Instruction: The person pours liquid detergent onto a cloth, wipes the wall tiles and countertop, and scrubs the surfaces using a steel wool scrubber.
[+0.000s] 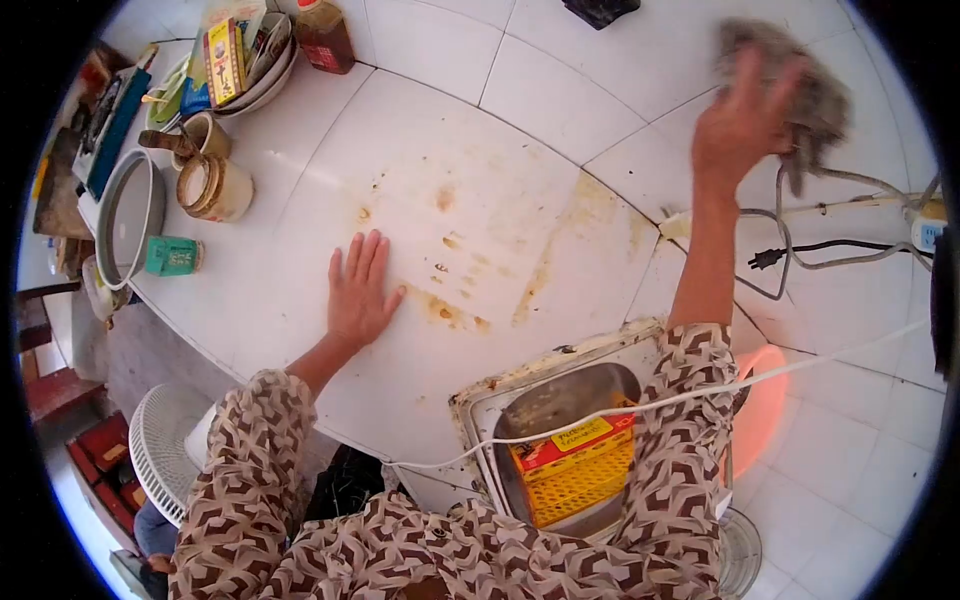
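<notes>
Rag [828,105], grey and bunched, is up at the tiled wall [570,70] under the right hand [742,125], which grips it with fingers splayed across it; both are blurred. The left hand [362,300] rests palm down on the white counter [290,240], its fingers straight and slightly parted. Brown and yellow stains [440,308] mark the counter from just beside the left fingertips towards the wall.

Below the rag a grey cable [850,262] loops down, with a black plug [768,258] just beside it. At the near edge sits a sink [478,402] with a worn, rust-spotted rim; a yellow and red box [590,475] lies in it. A white cord [540,435] runs over the sink and across the right sleeve [675,450]. Beyond that sleeve is an orange basin [768,405].

At the far left, a jar [230,192] stands close to a cup [210,128], with a green box [172,256] nearer the edge, beside a round tray [135,215]. Behind them are a bowl [268,98] piled with packets and a bottle [325,40] of dark liquid near the wall. A white fan [165,440] is below the counter, left of the left sleeve [250,450].
</notes>
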